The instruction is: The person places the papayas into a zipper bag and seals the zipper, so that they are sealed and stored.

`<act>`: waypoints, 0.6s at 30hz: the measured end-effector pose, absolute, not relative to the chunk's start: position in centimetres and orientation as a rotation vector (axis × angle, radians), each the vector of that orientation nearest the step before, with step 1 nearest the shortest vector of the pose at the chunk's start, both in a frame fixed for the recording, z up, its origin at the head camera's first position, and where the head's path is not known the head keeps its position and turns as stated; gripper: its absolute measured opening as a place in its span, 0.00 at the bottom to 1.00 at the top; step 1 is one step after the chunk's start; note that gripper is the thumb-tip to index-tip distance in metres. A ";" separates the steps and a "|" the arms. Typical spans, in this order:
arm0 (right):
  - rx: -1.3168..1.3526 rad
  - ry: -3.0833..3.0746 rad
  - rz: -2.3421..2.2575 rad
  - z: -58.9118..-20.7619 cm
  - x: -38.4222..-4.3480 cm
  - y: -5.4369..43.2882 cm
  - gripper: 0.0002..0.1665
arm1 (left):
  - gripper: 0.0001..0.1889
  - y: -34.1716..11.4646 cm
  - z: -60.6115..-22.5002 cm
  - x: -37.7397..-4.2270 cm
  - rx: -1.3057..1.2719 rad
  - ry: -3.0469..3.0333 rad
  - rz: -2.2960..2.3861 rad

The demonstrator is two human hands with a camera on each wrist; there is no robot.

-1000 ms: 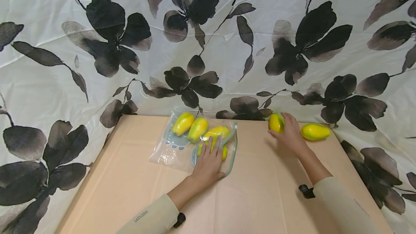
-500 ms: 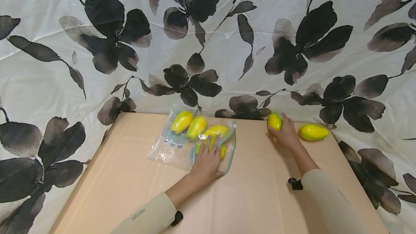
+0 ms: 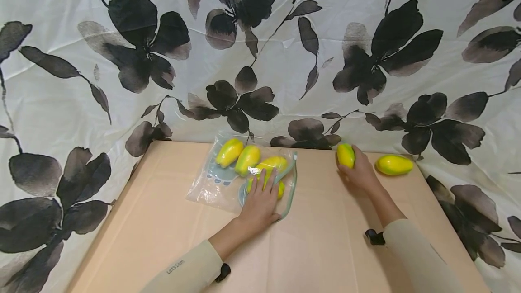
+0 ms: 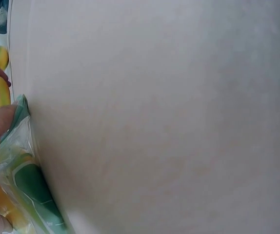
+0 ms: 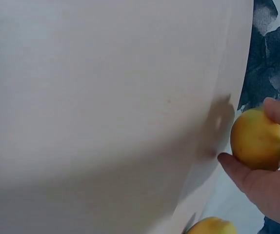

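My right hand (image 3: 360, 173) grips a yellow-green mango (image 3: 346, 155) near the far edge of the table, thumb and fingers on its sides; the right wrist view shows the mango (image 5: 258, 139) between thumb and fingers. Just to its right lies a second loose mango (image 3: 394, 165). Spread fingers of my left hand (image 3: 258, 205) rest on a clear zip bag (image 3: 211, 196) with a green-edged opening on its right side. Several mangoes (image 3: 247, 160) lie inside the bag, one partly hidden under the left fingers. In the left wrist view, the thumb lies against the bag's green edge (image 4: 20, 114).
A pale tan tabletop (image 3: 313, 238) lies under the bag and hands. Behind it and at its sides hangs a white cloth (image 3: 293, 98) with dark flower prints. Dark wrist cameras (image 3: 375, 237) sit by both cuffs.
My right forearm has shifted slightly left, and the mango in that hand shows a bit more of its side. The left hand and the bag stay in place.
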State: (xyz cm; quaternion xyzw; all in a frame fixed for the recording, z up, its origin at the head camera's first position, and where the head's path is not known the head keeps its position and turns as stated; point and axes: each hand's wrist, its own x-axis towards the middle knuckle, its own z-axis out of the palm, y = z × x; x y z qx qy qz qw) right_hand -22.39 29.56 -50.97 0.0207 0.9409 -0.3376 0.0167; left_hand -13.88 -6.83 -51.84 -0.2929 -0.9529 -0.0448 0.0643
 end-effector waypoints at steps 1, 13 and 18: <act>0.053 2.927 -1.063 -50.9 -22.2 29.6 0.56 | 0.56 -6.9 -51.9 -13.9 -0.882 -2.875 -0.134; -0.139 2.953 -1.058 -49.3 -18.9 28.7 0.52 | 0.55 -6.9 -51.4 -13.8 -0.883 -2.869 -0.131; -0.193 2.943 -1.088 -48.8 -17.6 28.1 0.53 | 0.55 -6.9 -51.5 -13.8 -0.887 -2.870 -0.119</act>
